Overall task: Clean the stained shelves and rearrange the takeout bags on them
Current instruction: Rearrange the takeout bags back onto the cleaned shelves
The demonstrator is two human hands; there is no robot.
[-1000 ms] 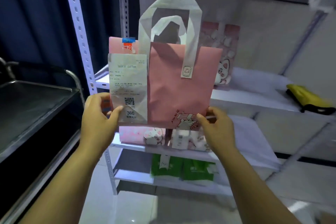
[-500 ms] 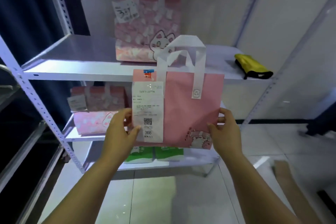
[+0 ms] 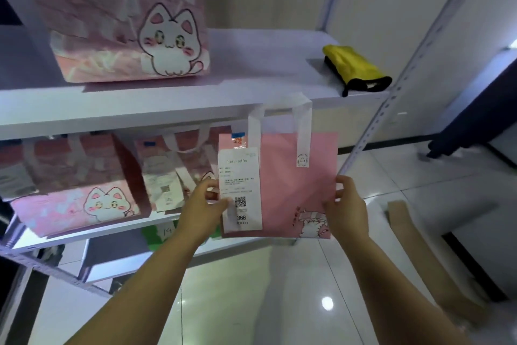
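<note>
Four pink takeout bags show: one held bag (image 3: pixel 291 185), one cat-print bag (image 3: pixel 126 22) on the upper shelf (image 3: pixel 251 87), two on the middle shelf (image 3: pixel 92 235), the left one (image 3: pixel 72 185) and the right one (image 3: pixel 179 165). One green bag (image 3: pixel 156 235) sits lower. One yellow cloth (image 3: pixel 355 70), two hands: left hand (image 3: pixel 202 210) and right hand (image 3: pixel 347 207).

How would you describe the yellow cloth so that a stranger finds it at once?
Look at the white metal shelf rack, at the shelf with the big pink cat bag. At that shelf's far right end lies the folded yellow cloth with black edging, the only yellow item there.
</note>
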